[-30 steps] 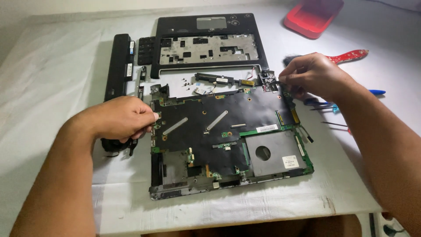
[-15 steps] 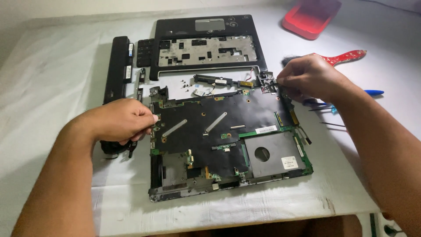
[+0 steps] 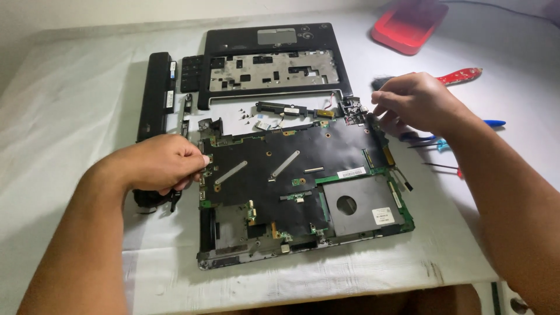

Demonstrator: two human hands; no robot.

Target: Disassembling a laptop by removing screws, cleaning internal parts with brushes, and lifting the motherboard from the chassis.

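The laptop base point(image 3: 303, 192) lies well stripped, palm-rest cover point(image 3: 274, 58) and battery point(image 3: 156, 93) set aside, board still seated, left hand point(image 3: 160, 166) pinching its left edge, right hand point(image 3: 417, 102) loosely curled, holding nothing I can see, above the far corner.

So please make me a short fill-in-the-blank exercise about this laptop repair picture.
1. The left hand rests on the ____ edge of the opened laptop base.
2. The tray at the far right corner is ____ in colour.
3. The black palmrest cover lies ____ the base, farther from the person.

Missing words: left; red; behind
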